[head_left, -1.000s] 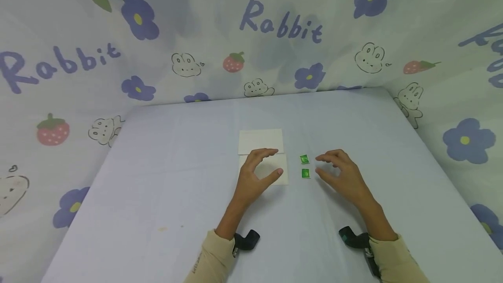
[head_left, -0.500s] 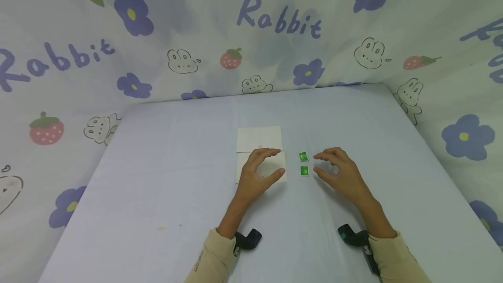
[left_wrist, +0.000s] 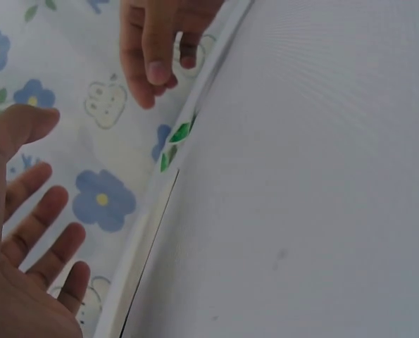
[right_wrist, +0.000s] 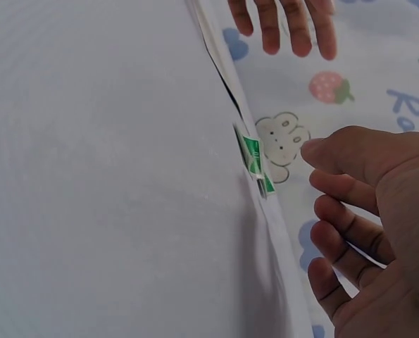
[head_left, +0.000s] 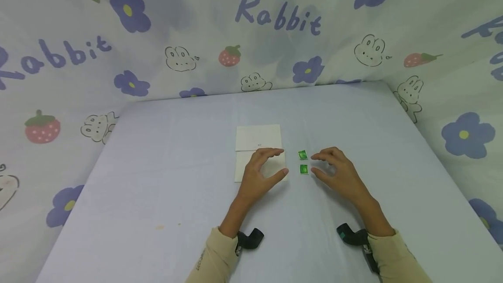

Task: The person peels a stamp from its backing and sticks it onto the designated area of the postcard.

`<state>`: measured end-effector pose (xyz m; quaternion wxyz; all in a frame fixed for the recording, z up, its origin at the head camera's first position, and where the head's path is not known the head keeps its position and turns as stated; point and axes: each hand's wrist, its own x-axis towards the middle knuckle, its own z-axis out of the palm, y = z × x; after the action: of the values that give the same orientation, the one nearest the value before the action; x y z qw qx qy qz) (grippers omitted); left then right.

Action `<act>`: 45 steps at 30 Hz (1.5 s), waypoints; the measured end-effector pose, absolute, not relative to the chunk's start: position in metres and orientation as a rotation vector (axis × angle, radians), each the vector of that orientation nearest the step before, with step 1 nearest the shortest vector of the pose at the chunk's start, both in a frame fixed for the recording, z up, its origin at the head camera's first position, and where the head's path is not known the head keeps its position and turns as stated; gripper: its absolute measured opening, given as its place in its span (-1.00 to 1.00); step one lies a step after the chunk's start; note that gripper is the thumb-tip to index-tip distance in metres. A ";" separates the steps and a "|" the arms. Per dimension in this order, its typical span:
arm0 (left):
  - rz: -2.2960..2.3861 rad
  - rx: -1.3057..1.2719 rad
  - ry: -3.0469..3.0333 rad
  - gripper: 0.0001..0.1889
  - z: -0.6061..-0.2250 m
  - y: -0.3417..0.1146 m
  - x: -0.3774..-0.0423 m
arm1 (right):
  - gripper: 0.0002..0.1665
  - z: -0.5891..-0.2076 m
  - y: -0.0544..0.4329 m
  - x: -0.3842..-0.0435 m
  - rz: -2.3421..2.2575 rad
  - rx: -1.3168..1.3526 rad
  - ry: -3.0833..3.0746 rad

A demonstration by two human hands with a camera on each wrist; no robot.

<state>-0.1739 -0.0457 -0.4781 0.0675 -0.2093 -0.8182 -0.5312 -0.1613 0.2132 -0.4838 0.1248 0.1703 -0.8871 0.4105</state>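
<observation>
Two plain white paper pieces lie on the table, the far one (head_left: 255,134) and the near one (head_left: 241,167) meeting edge to edge. To their right are two small green squares with white borders, one farther away (head_left: 302,155) and one nearer (head_left: 304,169). My left hand (head_left: 256,178) hovers over the near paper, thumb and fingers spread apart, holding nothing. My right hand (head_left: 342,177) is just right of the green squares, thumb apart from its fingers, also holding nothing. In the right wrist view, a green square (right_wrist: 252,153) appears tilted up from the cloth.
A white cloth covers the table (head_left: 165,165), with a faint yellowish mark (head_left: 159,227) at front left. A printed curtain (head_left: 275,60) with flowers, rabbits and strawberries stands behind and at the sides. Black devices are strapped at both wrists, beside the beige sleeves (head_left: 215,252).
My left hand has drifted slightly right and my right hand slightly left, so they stand a little closer together. The head view has shifted a little; papers and green squares stay as they were.
</observation>
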 end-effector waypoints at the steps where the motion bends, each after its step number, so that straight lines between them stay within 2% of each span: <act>1: -1.599 -0.632 -2.467 -0.49 -0.478 -0.045 -0.174 | -0.61 -0.484 0.213 -0.161 1.192 0.501 -2.587; 45: -1.462 -0.775 -2.526 -0.53 -0.489 -0.027 -0.178 | -0.57 -0.493 0.212 -0.166 1.137 0.596 -2.616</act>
<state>-0.1776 -0.0268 -0.4889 0.0608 -0.2562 -0.8349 -0.4833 -0.1661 0.2124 -0.4935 0.1135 0.2032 -0.8919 0.3877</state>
